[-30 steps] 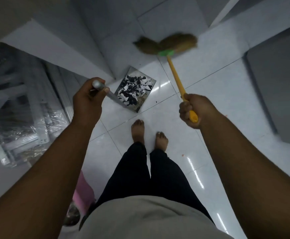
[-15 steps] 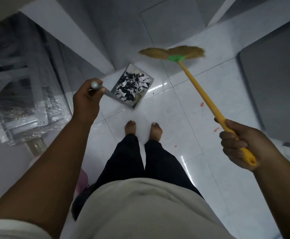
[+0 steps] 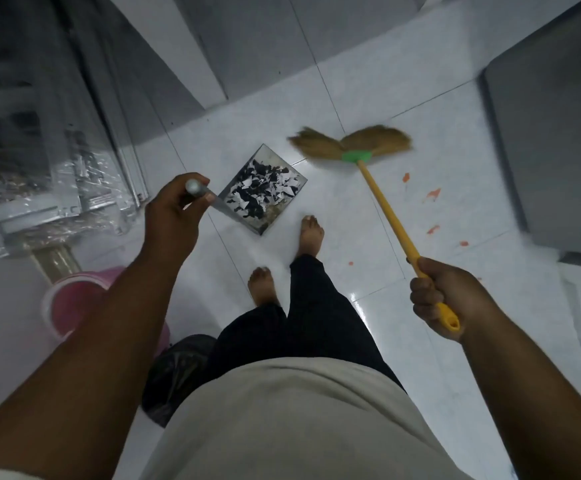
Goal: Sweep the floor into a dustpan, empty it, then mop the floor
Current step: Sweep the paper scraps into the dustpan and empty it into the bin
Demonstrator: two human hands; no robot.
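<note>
A metal dustpan (image 3: 282,220) full of black and white paper scraps hangs over the white tile floor, ahead of my bare feet. My left hand (image 3: 175,209) grips the top of its long metal handle. My right hand (image 3: 445,299) grips the end of a broom's yellow handle (image 3: 386,209). The broom's straw head (image 3: 351,142) with its green collar is just right of the dustpan, down by the floor. Small orange bits (image 3: 432,195) lie on the tiles to the right of the broom.
Wrapped metal frames (image 3: 40,168) lean at the left. A pink bucket (image 3: 74,299) and a black bag (image 3: 175,372) sit by my left leg. A grey cabinet (image 3: 552,133) stands at the right, a grey wall base (image 3: 247,46) ahead.
My right hand swung the broom from ahead out to the right, and the head now sits lower, closer to the dustpan. I stepped forward with my right foot. The dustpan stays in my left hand.
</note>
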